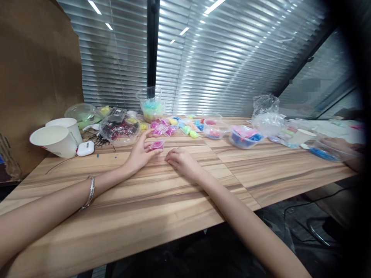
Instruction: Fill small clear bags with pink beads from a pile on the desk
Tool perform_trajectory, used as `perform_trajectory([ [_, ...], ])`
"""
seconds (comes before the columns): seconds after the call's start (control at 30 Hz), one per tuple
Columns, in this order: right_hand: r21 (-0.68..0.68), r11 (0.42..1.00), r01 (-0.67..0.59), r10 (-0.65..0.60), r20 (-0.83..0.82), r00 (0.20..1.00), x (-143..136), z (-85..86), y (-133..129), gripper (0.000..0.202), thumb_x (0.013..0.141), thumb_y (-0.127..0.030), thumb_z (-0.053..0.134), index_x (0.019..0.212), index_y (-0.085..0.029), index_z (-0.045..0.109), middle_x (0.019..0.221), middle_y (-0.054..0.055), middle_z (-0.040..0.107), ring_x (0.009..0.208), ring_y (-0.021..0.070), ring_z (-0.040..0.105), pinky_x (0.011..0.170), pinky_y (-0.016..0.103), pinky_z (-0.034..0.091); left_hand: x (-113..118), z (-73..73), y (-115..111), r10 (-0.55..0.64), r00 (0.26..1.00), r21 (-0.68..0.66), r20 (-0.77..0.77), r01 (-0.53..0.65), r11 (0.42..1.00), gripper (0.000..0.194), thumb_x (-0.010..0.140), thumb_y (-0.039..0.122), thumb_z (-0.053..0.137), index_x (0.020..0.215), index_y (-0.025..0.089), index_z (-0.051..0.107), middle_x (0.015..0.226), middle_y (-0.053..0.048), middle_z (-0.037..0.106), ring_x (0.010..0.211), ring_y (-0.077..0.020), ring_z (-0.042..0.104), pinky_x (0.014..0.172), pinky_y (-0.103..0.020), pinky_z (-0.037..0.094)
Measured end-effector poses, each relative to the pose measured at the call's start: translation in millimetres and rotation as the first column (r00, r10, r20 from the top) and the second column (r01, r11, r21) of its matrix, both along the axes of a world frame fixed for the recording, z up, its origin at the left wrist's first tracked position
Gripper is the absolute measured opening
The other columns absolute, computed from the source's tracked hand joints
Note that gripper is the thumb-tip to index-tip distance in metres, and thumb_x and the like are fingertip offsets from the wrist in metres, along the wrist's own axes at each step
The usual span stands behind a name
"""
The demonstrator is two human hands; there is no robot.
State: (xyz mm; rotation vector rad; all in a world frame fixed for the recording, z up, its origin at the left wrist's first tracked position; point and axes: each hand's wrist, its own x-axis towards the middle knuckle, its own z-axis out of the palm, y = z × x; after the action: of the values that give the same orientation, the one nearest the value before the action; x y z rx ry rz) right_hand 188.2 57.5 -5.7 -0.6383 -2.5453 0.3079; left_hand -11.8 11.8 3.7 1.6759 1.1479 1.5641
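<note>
1. Fingers of the left hand [138,154] grasp the small pink tub [157,145].
2. Right hand [184,164] is just beside it, fingers curled; whether they pinch anything, I cannot tell.
3. Pink packets [162,128] lie behind the tub on the table [162,212].

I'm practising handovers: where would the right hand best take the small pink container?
Probably by the right edge of the small pink container's rim, from the right: the left hand crowds its left side, while that edge faces the right hand uncovered.
</note>
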Motion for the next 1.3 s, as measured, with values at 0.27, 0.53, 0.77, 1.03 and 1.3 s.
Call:
perform_trajectory([
  [0.27, 0.023, 1.0, -0.008, 0.008, 0.009, 1.0, -1, -1.0, 0, 0.016, 0.089, -0.014, 0.053, 0.095, -0.019, 0.067, 0.09, 0.006, 0.064, 0.089, 0.0188, 0.056, 0.082, 0.031, 0.042, -4, 0.5, 1, 0.069, 0.991, -0.019, -0.116, -0.071, 0.997, 0.042, 0.083, 0.031, 0.058, 0.123, 0.023, 0.05, 0.129, -0.007, 0.053, 0.109, -0.0194, 0.057, 0.089, -0.032, 0.052],
  [0.53, -0.054, 0.999, -0.003, -0.001, -0.074, 0.997, -2, 4.7, -9, 0.016, 0.093, -0.018, 0.048, 0.092, -0.016, 0.064, 0.091, 0.006, 0.061, 0.084, 0.0161, 0.057, 0.078, 0.027, 0.042, -2, 5.7, -2, 0.139, 0.969, 0.024, -0.202, -0.137, 0.99, 0.037, 0.088, 0.028, 0.049, 0.125, 0.024, 0.052, 0.131, -0.004, 0.052, 0.123, -0.0184, 0.047, 0.107, -0.035, 0.038],
  [0.77, -0.177, 0.983, 0.044, -0.073, -0.161, 0.984, -5, 0.7, -9, 0.011, 0.09, -0.019, 0.053, 0.095, -0.017, 0.063, 0.088, 0.004, 0.063, 0.079, 0.0147, 0.057, 0.072, 0.026, 0.042, 0, 10.3, -7, 0.163, 0.971, 0.023, -0.175, -0.162, 0.987, 0.039, 0.085, 0.036, 0.056, 0.12, 0.021, 0.056, 0.126, -0.005, 0.057, 0.118, -0.0208, 0.052, 0.097, -0.033, 0.046],
  [1.03, -0.369, 0.929, 0.008, -0.131, -0.308, 0.942, -10, 1.9, -7, 0.016, 0.086, -0.027, 0.059, 0.097, -0.017, 0.067, 0.095, 0.006, 0.068, 0.085, 0.0165, 0.061, 0.076, 0.027, 0.045, -1, 7.3, -7, 0.125, 0.977, 0.064, -0.172, -0.116, 0.991, 0.038, 0.085, 0.038, 0.057, 0.119, 0.021, 0.058, 0.123, -0.006, 0.06, 0.114, -0.0198, 0.055, 0.093, -0.031, 0.049],
  [1.3, -0.401, 0.916, 0.002, -0.15, -0.338, 0.929, -11, 3.0, -8, 0.014, 0.085, -0.025, 0.056, 0.086, -0.015, 0.066, 0.081, 0.003, 0.068, 0.072, 0.0141, 0.06, 0.067, 0.024, 0.044, 0, 7.4, -8, 0.137, 0.983, 0.081, -0.122, -0.128, 0.988, 0.036, 0.083, 0.039, 0.058, 0.115, 0.021, 0.059, 0.122, -0.006, 0.06, 0.114, -0.0195, 0.054, 0.095, -0.032, 0.048],
])
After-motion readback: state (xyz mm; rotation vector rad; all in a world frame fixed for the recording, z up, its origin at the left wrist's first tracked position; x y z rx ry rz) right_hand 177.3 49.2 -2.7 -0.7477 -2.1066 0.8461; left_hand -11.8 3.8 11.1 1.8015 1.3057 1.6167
